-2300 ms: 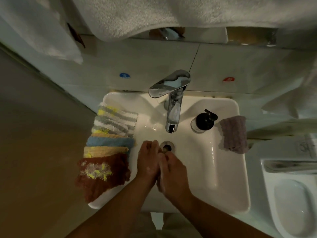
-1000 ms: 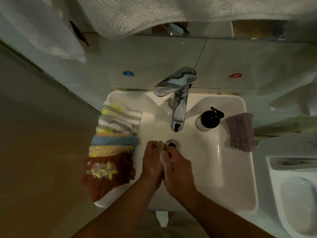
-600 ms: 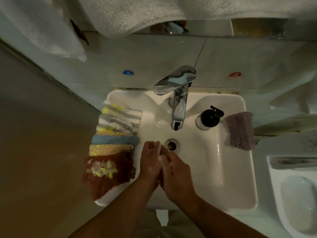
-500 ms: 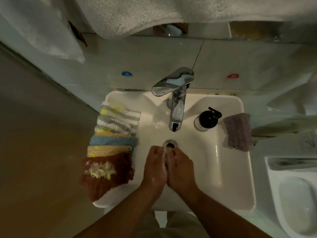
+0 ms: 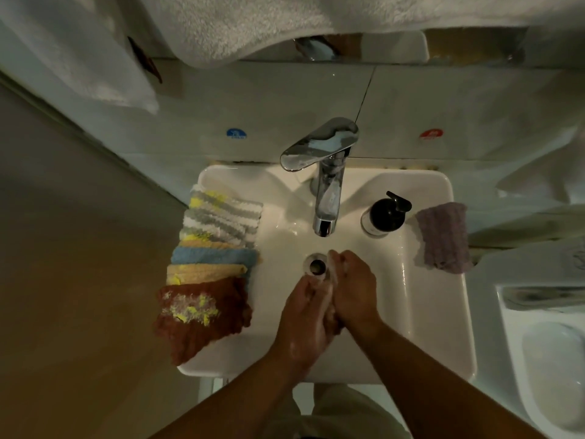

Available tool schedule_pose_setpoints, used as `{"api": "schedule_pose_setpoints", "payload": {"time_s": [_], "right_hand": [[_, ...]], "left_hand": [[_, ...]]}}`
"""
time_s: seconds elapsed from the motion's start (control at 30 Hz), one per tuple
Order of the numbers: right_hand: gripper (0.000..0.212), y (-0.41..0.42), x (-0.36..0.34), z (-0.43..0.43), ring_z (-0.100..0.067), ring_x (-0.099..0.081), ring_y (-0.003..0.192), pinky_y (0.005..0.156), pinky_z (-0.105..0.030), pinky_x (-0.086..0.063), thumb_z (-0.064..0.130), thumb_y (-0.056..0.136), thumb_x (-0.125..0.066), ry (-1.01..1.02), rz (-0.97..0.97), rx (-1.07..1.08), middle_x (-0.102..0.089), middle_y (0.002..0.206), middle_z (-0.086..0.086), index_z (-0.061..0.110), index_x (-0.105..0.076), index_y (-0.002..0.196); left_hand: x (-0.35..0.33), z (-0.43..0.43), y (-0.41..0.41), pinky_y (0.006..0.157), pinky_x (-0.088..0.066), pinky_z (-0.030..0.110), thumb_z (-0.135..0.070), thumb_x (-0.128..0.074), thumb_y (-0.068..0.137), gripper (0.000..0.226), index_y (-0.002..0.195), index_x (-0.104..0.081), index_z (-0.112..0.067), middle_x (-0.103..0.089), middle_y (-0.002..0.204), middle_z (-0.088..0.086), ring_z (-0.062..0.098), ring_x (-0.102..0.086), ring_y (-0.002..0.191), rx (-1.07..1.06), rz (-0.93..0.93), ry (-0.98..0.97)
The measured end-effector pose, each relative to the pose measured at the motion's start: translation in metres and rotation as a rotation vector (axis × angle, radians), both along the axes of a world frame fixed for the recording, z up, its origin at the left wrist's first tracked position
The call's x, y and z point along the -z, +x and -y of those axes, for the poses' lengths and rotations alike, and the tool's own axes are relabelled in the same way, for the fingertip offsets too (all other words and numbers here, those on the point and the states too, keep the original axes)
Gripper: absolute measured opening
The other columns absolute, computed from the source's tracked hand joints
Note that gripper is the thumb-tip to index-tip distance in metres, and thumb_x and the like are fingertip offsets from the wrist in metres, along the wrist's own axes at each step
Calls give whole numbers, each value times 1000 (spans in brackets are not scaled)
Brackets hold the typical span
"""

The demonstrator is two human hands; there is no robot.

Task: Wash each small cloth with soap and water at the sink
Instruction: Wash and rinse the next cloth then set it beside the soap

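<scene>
Over the white sink (image 5: 437, 312), just in front of the drain (image 5: 316, 265), my left hand (image 5: 304, 321) and my right hand (image 5: 354, 289) press palm to palm with pale lather between them. Neither holds a cloth. Several small cloths overlap along the left rim: a grey-white-yellow striped cloth (image 5: 221, 217), a blue cloth (image 5: 215, 256), a pale orange cloth (image 5: 202, 273) and a brown cloth (image 5: 202, 315) with a yellow patch. One purple cloth (image 5: 443, 237) hangs over the right rim. No water runs from the chrome faucet (image 5: 326, 191).
A black pump soap bottle (image 5: 384, 217) stands right of the faucet. White towels (image 5: 253, 23) hang above the sink. A toilet (image 5: 544, 359) sits close on the right, and a wall runs along the left.
My hands keep rubbing against each other above the drain. The right hand has slid forward toward the drain and the left hand back. The cloths have not moved.
</scene>
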State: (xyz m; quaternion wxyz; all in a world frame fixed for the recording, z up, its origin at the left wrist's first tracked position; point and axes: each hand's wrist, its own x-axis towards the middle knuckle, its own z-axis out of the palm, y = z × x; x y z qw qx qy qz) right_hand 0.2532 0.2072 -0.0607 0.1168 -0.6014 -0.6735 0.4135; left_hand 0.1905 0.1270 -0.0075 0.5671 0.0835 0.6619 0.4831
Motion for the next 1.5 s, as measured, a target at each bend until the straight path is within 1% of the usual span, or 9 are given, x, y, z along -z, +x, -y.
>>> {"api": "schedule_pose_setpoints", "payload": {"time_s": [0.23,0.4,0.6,0.73,0.83,0.97,1.07,1.23,1.5], "right_hand": [[17,8,-21,45,10,-57,69,65,-5,-42,24,105,-48,-74,-148,-236,-54,74,18,18,-61,96],[32,4,-3,-4,-3,-55,62,65,-23,-40,35,104,-51,1,-79,-14,-55,67,9,18,-55,77],[17,14,-19,30,-2,-59,66,64,-17,-49,26,103,-51,-124,-190,-63,-60,76,11,17,-60,93],[18,9,-3,36,11,-61,74,65,-7,-46,29,103,-54,59,-159,-148,-55,75,23,13,-63,99],[28,13,14,0,-1,-59,64,64,-21,-43,38,103,-51,36,-90,-77,-57,68,14,18,-58,84],[30,28,22,-22,-14,-63,73,70,-24,-39,45,98,-59,10,22,37,-60,73,13,19,-62,84],[26,33,11,-14,-10,-63,73,68,-21,-46,48,90,-69,-18,-22,126,-62,77,12,24,-60,90],[11,18,7,44,1,-58,85,82,-16,-47,41,98,-57,111,-84,-322,-63,96,15,34,-65,100],[42,37,16,46,-8,-63,111,87,-22,-57,42,94,-65,-152,-366,-116,-62,122,14,30,-55,133]], "left_hand": [[14,-21,-19,94,-51,36,-31,-43,106,25,114,-60,-14,-66,104,3,19,-63,100,53,-225,-237],[-7,-11,7,56,-52,25,-23,-48,106,18,99,-62,-15,-69,80,2,10,-68,68,-53,3,-36],[16,-21,-14,80,-57,40,-36,-51,104,16,97,-60,-24,-69,91,1,20,-69,89,-24,-273,-62],[23,-18,-8,77,-57,40,-29,-48,106,18,98,-60,-18,-70,90,7,23,-69,87,-161,-117,-100],[17,-4,-2,60,-56,33,-27,-53,104,18,93,-63,-17,-69,79,5,20,-68,70,-35,-12,-4],[39,5,-21,61,-43,15,-26,-55,102,16,89,-58,-17,-60,75,-5,11,-60,72,104,-461,-30],[57,11,-31,75,-45,25,-33,-49,104,17,98,-59,-21,-63,89,-4,20,-64,92,128,-640,-187],[56,3,-16,85,-60,46,-47,-45,104,36,110,-72,-23,-73,107,7,27,-70,100,-172,34,-225],[57,-1,-22,90,-58,55,-28,-48,106,25,115,-68,-18,-74,108,14,33,-73,99,-360,136,-172]]}}
